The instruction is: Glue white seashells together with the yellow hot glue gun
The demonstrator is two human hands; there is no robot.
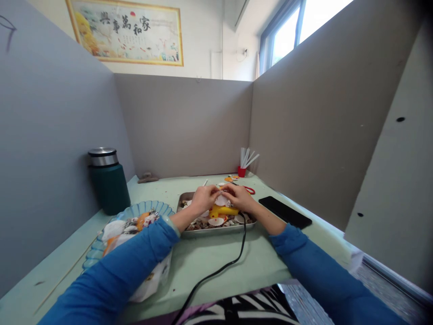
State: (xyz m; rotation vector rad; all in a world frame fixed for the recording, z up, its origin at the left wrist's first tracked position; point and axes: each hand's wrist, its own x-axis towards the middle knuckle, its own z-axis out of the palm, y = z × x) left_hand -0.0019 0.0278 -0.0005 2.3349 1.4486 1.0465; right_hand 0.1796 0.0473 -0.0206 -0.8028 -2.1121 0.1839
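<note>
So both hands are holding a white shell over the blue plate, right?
Not quite. The left hand and right hand hold the white shell over the metal tray, not the blue plate, which sits further left. The head view shows it.

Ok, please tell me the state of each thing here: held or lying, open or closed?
left hand: gripping the white shell.
right hand: gripping the same shell.
white shell: held between both hands above the tray.
yellow tool: lying in the tray, black cord attached.
green flask: upright, lid on.
phone: lying flat, screen dark.
red cup: upright, holding white sticks.
</note>
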